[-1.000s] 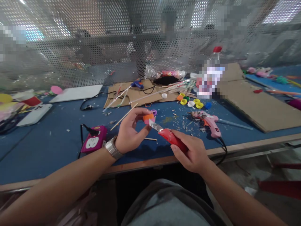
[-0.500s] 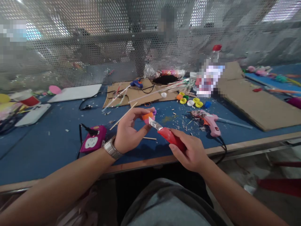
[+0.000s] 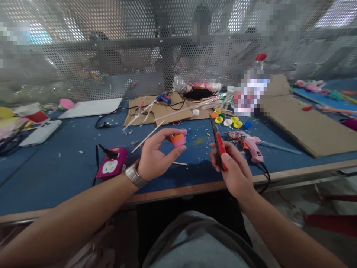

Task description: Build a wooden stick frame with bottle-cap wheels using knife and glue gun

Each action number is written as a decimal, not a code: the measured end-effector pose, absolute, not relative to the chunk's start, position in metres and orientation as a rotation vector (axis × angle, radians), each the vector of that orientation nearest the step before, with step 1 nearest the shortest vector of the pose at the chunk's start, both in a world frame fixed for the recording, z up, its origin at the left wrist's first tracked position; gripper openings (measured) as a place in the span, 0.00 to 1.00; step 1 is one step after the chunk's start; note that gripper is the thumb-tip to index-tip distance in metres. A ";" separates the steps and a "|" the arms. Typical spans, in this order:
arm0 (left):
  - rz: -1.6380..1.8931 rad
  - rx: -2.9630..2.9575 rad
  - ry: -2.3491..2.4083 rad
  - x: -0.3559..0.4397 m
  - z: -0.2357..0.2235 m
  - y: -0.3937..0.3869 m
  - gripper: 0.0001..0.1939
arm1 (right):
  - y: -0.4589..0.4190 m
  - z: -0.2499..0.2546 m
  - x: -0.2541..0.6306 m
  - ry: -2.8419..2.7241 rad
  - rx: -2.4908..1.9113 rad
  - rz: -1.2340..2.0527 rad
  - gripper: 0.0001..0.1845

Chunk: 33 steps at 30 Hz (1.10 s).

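Note:
Between the thumb and fingers of my left hand (image 3: 157, 154) are stacked bottle caps (image 3: 178, 140), orange above pink, with a bit of purple at their far side. My right hand (image 3: 235, 167) is wrapped round the red handle of a utility knife (image 3: 220, 147). The knife's dark blade points up and away from me, apart from the caps. Both hands are above the blue table (image 3: 69, 156). Beyond the knife lie loose caps in yellow, white, orange and blue, among them a white cap (image 3: 228, 122).
A pink glue gun (image 3: 251, 145) lies right of my right hand, its cord over the table edge. At left sits a purple power socket (image 3: 113, 163). Thin wooden sticks (image 3: 147, 136), cardboard (image 3: 315, 119), a blue glue gun (image 3: 164, 98) and a perforated metal screen (image 3: 134, 56) are around.
The knife has come away from the caps. My right hand has moved right and turned the blade upward, while my left hand keeps the caps in nearly the same place.

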<state>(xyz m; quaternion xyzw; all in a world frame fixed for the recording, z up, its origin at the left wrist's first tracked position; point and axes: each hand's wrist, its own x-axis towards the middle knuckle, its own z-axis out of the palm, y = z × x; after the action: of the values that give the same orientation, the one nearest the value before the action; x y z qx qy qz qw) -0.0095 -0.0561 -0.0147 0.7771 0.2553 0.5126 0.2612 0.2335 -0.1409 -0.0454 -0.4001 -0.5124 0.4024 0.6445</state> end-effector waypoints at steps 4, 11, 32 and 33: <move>1.423 2.094 0.685 -0.008 -0.015 -0.055 0.24 | -0.124 -0.030 0.219 -1.081 -0.910 1.050 0.15; 1.478 2.037 0.596 -0.006 -0.012 -0.056 0.22 | -0.104 -0.024 0.185 -1.039 -0.951 1.208 0.23; 1.508 1.841 0.664 -0.006 -0.016 -0.045 0.17 | -0.046 0.014 0.203 -1.407 -0.896 1.081 0.20; 1.508 1.821 0.669 -0.006 -0.016 -0.044 0.18 | -0.044 0.010 0.202 -1.400 -0.880 1.098 0.21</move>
<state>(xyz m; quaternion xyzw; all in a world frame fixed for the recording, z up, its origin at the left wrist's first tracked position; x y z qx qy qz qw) -0.0061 -0.0440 -0.0158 0.6980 0.2565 0.5781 0.3358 0.2020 -0.0437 0.0104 -0.3713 -0.5907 0.4632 0.5464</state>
